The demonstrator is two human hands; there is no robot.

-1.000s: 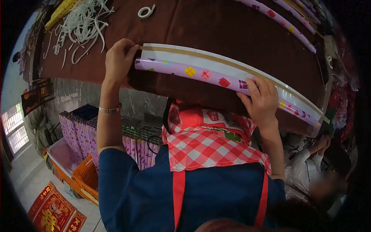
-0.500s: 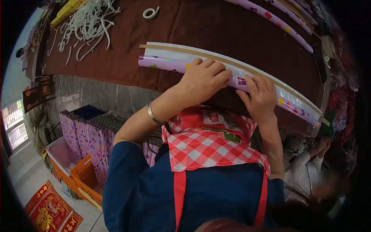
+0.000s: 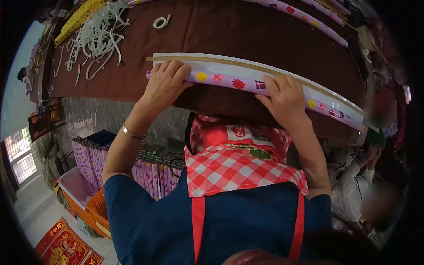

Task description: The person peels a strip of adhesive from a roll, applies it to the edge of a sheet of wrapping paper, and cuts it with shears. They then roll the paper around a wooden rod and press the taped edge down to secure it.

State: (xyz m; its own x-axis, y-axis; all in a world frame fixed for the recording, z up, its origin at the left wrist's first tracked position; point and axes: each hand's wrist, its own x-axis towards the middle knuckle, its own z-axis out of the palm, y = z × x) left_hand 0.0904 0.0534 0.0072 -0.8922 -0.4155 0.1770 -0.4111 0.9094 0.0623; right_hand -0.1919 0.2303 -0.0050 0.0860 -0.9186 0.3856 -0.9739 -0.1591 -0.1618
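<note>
A long roll of purple printed sheet (image 3: 227, 81), patterned with gift boxes and bows, lies across the near part of the brown-covered table (image 3: 234, 37). Beyond the roll, the sheet's white underside (image 3: 238, 70) shows flat, with a tan strip (image 3: 212, 58) along its far edge. My left hand (image 3: 167, 83) curls over the roll close to its left end, fingers bent onto the white part. Right of the middle, my right hand (image 3: 285, 99) grips the same roll, thumb on the near side and fingers over the top.
White tape (image 3: 161, 22) and a heap of pale strips (image 3: 97, 35) lie on the table's left side. Finished-looking purple rolls (image 3: 304, 17) rest at the far right. Orange crates (image 3: 86, 214) and hanging purple sheets (image 3: 90, 163) stand below left. Another person (image 3: 353, 190) sits at lower right.
My left hand has slid left along the roll from its middle to near the left end. My right hand keeps its hold, shifted slightly left in view.
</note>
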